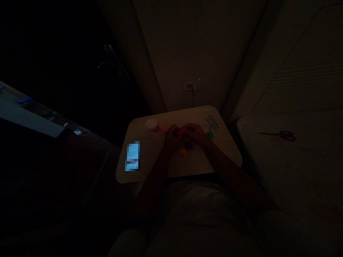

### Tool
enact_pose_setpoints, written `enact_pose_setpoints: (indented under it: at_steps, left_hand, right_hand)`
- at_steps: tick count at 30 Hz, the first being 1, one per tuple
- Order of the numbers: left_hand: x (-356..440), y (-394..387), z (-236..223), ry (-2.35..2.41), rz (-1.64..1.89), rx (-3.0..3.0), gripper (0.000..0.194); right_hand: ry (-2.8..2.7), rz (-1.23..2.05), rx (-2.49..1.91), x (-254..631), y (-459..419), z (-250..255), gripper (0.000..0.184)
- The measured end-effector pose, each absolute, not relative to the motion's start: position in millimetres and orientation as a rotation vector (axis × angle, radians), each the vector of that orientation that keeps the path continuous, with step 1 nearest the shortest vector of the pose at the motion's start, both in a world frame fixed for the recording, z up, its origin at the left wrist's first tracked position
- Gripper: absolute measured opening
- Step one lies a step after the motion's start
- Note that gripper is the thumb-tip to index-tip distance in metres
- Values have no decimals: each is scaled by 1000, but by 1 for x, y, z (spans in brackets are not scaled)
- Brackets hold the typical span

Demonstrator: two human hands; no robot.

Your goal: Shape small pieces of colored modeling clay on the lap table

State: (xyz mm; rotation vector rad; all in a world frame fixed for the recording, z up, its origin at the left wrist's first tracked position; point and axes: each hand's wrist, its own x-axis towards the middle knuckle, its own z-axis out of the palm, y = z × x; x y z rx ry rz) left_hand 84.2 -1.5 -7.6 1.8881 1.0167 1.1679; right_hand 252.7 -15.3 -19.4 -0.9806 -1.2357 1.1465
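Observation:
In dim light, my left hand and my right hand meet over the small wooden table. Between the fingers of both is a soft-looking pinkish-red piece, its exact kind too dark to make out. Another pinkish strip lies just left of my left hand, near a round tub with a pale lid. Below the hands are a yellow-orange lump and a dark round lump. Beside my right wrist rests a green piece, partly hidden by the arm.
A lit phone lies at the table's left side. Several thin teal sticks are at the back right. Scissors rest on a pale surface to the right. A wall socket with a plugged cable is behind the table.

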Motion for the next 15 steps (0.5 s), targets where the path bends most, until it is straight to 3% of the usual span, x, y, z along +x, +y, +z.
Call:
enact_pose_setpoints:
  at_steps: [15]
  left_hand:
    - [86, -4, -6, 1042, 1084, 1860, 26]
  right_hand:
    - [-1169, 1120, -985, 259, -9, -26, 29]
